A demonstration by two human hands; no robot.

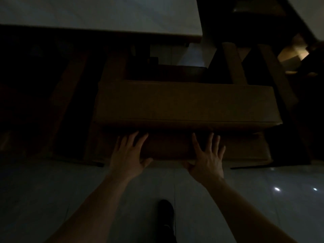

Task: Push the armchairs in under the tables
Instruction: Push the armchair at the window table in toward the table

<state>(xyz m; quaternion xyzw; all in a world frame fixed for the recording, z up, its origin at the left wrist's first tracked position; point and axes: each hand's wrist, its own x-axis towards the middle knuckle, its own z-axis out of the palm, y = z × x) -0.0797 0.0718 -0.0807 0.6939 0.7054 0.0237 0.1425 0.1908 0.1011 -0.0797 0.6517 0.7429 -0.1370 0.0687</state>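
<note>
The scene is very dark. A brown boxy armchair (185,102) stands in front of me, its wide backrest facing me and its front reaching under a pale table (105,13). My left hand (128,153) lies flat against the lower back of the armchair, fingers spread. My right hand (207,155) presses flat on the same surface a little to the right, fingers spread too. Neither hand grips anything.
Another brown armchair (263,67) stands to the right, beside a second pale table edge (308,13). A further dark armchair (57,102) sits to the left. Glossy pale floor tiles (263,199) lie beneath me, and my dark shoe (165,211) shows between my arms.
</note>
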